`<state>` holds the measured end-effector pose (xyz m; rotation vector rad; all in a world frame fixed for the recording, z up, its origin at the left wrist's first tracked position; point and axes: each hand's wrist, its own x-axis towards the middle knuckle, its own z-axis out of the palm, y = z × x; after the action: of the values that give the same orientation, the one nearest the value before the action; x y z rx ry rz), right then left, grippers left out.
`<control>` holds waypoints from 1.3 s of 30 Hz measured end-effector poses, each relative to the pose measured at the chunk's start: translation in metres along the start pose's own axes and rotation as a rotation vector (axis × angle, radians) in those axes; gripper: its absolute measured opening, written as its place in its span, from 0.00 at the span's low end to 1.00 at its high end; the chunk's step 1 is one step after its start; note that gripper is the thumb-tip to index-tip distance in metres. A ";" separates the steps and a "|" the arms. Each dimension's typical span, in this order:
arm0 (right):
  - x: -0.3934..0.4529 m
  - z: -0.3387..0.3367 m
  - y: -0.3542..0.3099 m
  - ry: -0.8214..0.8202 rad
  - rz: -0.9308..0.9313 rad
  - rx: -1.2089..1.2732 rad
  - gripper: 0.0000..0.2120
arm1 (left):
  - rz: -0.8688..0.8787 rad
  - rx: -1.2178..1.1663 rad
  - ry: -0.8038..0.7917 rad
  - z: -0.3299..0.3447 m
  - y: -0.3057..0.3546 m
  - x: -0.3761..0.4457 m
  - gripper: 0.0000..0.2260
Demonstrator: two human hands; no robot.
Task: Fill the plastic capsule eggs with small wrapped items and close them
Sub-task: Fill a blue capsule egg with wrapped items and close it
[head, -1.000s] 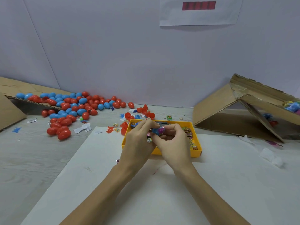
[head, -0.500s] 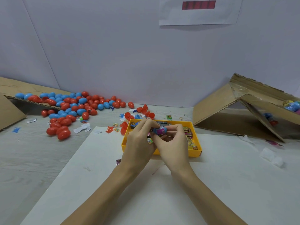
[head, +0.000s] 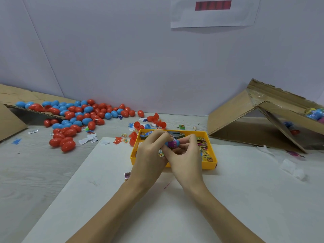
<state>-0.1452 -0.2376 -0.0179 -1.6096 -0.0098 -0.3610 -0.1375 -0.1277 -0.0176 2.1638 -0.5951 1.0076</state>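
Both hands meet over the yellow tray (head: 209,164), which holds several small wrapped items (head: 203,148). Between their fingertips sits a blue capsule egg (head: 172,143) with a purple wrapped item at its opening. My left hand (head: 151,155) pinches the egg from the left with curled fingers. My right hand (head: 186,156) grips it from the right and below. Another small wrapper (head: 161,153) shows between the two hands. Whether the egg is one half or two is hidden by my fingers.
A heap of red and blue eggs (head: 75,116) spills from a cardboard flap at the back left. Open red halves (head: 157,120) lie behind the tray. A tilted cardboard box (head: 254,120) stands at the right. Paper scraps (head: 87,140) dot the floor. A white board (head: 175,207) lies under my arms.
Both hands have stayed over the tray and shifted only slightly. The fingers keep working the blue egg with the purple item.
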 end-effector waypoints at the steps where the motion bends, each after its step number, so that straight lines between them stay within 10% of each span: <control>1: 0.000 -0.001 0.000 -0.001 0.001 -0.006 0.19 | 0.001 -0.001 -0.004 0.000 0.001 0.000 0.16; 10: 0.005 -0.008 -0.006 -0.144 -0.025 -0.176 0.16 | 0.061 0.056 -0.109 -0.006 -0.004 0.002 0.15; 22: 0.028 -0.030 -0.011 -0.133 0.205 0.238 0.09 | -0.191 -0.326 -0.115 -0.017 -0.015 0.014 0.19; 32: 0.033 -0.039 -0.009 -0.323 0.131 -0.029 0.09 | -0.222 -0.296 -0.134 -0.016 -0.027 0.012 0.11; 39: 0.093 -0.099 -0.051 -0.056 0.245 0.930 0.16 | -0.224 -0.144 -0.077 -0.020 -0.033 0.014 0.06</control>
<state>-0.0901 -0.3497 0.0562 -0.6859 -0.0199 -0.0840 -0.1181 -0.0930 -0.0098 2.0945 -0.4342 0.7423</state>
